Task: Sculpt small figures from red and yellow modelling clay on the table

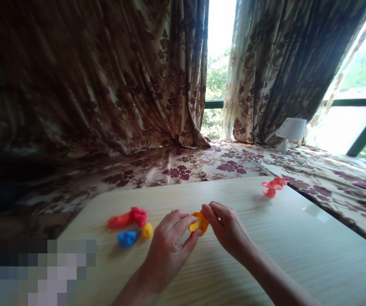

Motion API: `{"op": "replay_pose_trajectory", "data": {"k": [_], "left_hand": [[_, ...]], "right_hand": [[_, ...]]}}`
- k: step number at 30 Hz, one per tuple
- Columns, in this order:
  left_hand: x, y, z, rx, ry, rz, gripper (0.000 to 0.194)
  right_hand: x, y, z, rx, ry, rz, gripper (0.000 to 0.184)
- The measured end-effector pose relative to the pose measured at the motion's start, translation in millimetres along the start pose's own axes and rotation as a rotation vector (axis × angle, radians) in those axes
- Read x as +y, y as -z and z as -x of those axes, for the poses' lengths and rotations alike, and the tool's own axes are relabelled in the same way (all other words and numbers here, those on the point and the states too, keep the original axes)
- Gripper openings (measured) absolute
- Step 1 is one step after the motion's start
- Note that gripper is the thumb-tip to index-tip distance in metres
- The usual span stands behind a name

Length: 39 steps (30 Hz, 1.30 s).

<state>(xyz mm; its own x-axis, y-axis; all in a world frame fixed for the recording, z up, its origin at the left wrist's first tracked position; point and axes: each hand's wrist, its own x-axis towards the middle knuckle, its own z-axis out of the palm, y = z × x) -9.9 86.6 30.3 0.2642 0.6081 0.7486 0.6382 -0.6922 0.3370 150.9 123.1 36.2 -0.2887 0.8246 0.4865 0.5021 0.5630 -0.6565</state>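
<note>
Between my two hands, above the table, is a piece of yellow and orange modelling clay with a rounded, cup-like orange part (204, 222). My left hand (174, 236) is closed on its paler yellow part, thumb below and fingers above. On the far edge, the fingertips of my right hand (226, 221) are pinched together against the orange clay. Left of my left hand lie a small yellow clay ball (147, 231), a blue clay lump (127, 239), an orange-red clay roll (119, 220) and a crimson clay lump (139, 216) touching the roll.
A pink clay piece (274, 187) with a flat disc on a short stem stands at the far right of the pale wooden table (234, 191). Beyond the table's edge are flowered fabric (176, 170), a white lamp (291, 129), curtains and windows. The lower left corner is pixelated.
</note>
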Motion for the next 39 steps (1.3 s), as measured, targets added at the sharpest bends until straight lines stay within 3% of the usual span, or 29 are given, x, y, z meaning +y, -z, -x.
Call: {"op": "replay_pose_trajectory", "data": {"k": [5,8,11,14,19,25,28,30,36,39], "left_hand": [[0,-1.5,0,-0.023,0.001,0.002,0.022],[-1,-1.1,0,0.005,0.050,-0.029,0.018],[-2,0.3,0,0.029,0.100,-0.048,0.012],[0,1.5,-1,0.017,0.129,-0.026,0.010],[-1,-1.0,0,-0.069,0.126,0.086,0.024],[-4,-3.4,1,-0.034,0.202,0.075,0.021],[-2,-3.7,0,-0.025,0.196,0.050,0.019],[-1,-4.6,-1,-0.057,0.228,0.036,0.018],[-4,-9.9,5,-0.280,0.424,-0.138,0.004],[-6,-11.2,7,-0.312,0.430,-0.127,0.014]], "right_hand": [[1,-2,1,-0.024,-0.042,-0.050,0.036],[3,-1,0,0.004,-0.182,-0.158,0.037],[4,-1,0,-0.101,-0.290,-0.235,0.041],[2,-3,1,-0.168,-0.288,-0.264,0.035],[-2,-3,-1,-0.135,-0.316,-0.320,0.033],[7,-1,-1,0.017,-0.236,-0.231,0.036],[9,-2,0,-0.096,-0.261,-0.202,0.038],[10,-3,0,-0.147,-0.235,-0.160,0.037],[20,0,-2,-0.104,-0.252,-0.022,0.034],[20,2,-2,-0.136,-0.180,0.042,0.029]]}}
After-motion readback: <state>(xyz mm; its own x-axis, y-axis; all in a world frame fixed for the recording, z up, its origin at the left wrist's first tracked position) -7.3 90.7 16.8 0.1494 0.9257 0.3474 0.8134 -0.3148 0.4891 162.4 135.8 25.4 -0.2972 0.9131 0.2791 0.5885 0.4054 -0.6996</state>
